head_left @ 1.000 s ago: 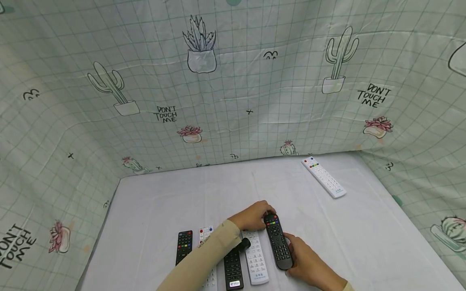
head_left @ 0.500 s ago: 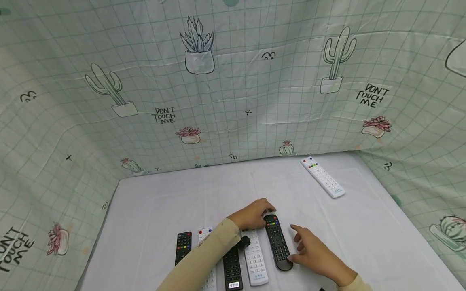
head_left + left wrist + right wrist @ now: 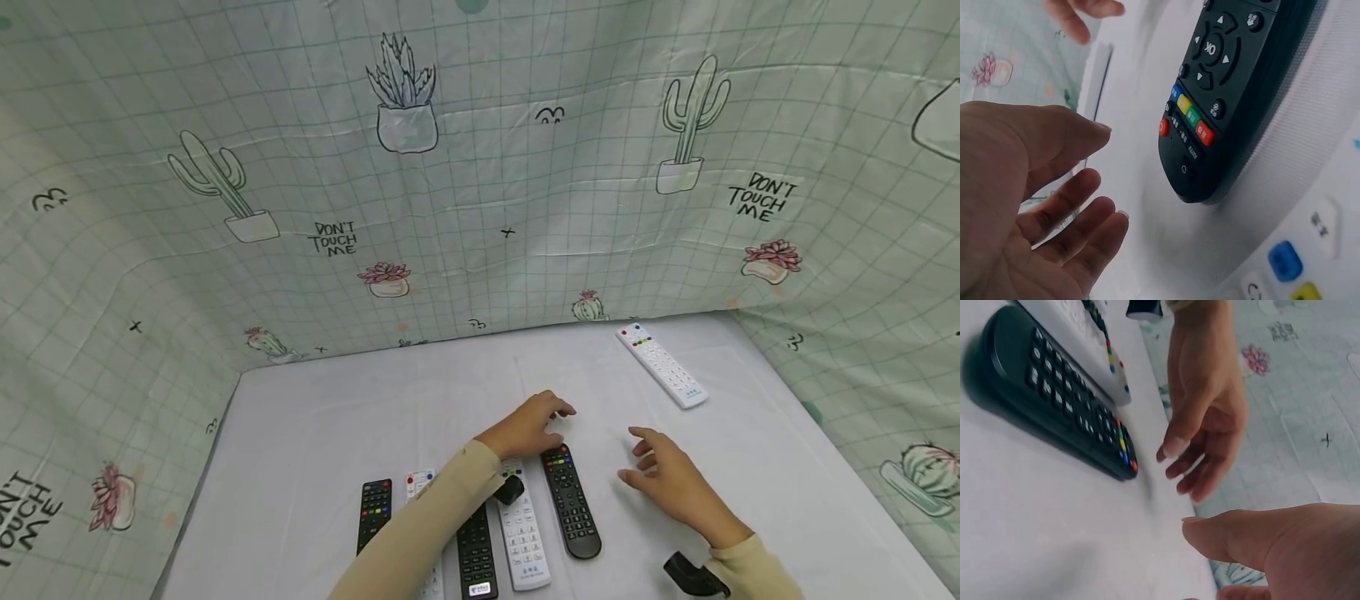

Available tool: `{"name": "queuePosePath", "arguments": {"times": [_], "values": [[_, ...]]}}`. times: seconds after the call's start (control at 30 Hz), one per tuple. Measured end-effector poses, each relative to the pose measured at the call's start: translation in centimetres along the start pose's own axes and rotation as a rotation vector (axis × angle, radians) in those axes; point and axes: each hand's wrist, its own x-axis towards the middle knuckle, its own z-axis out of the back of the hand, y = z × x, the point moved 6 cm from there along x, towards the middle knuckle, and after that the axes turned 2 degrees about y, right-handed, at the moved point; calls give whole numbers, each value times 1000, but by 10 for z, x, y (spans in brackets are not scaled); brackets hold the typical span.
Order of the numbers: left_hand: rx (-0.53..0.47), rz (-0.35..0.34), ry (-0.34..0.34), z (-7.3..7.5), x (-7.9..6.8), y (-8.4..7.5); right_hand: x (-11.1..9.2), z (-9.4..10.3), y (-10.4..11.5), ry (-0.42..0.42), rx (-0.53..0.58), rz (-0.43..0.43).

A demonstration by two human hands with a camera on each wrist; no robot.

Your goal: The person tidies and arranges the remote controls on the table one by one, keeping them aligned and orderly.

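A black remote control (image 3: 572, 504) with rounded ends lies face up on the white table, at the right end of a row of remotes. My left hand (image 3: 525, 427) is just past its top end, fingers loosely bent and nothing in them. In the left wrist view a gap shows between that hand's fingertips (image 3: 1100, 134) and the remote. To the remote's right, my right hand (image 3: 675, 479) is held apart from it, fingers spread and holding nothing. Left of the black remote lies a white remote (image 3: 527, 542), its upper part partly covered by the left wrist's camera.
Further left are a black remote with a white label (image 3: 476, 554), a white remote (image 3: 420, 482) largely behind my left sleeve, and another black remote (image 3: 375, 508). One more white remote (image 3: 662, 367) lies at the back right. A patterned cloth (image 3: 480, 183) encloses the table.
My right hand has let go of the rounded black remote and moved off to the right. My left hand has drawn back from its top end. The remote stays in place.
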Motion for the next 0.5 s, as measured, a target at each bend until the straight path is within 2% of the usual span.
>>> {"name": "queuePosePath", "arguments": {"times": [0.5], "values": [[-43, 11, -75, 3, 24, 3, 21, 35, -27, -187, -4, -17]]}}
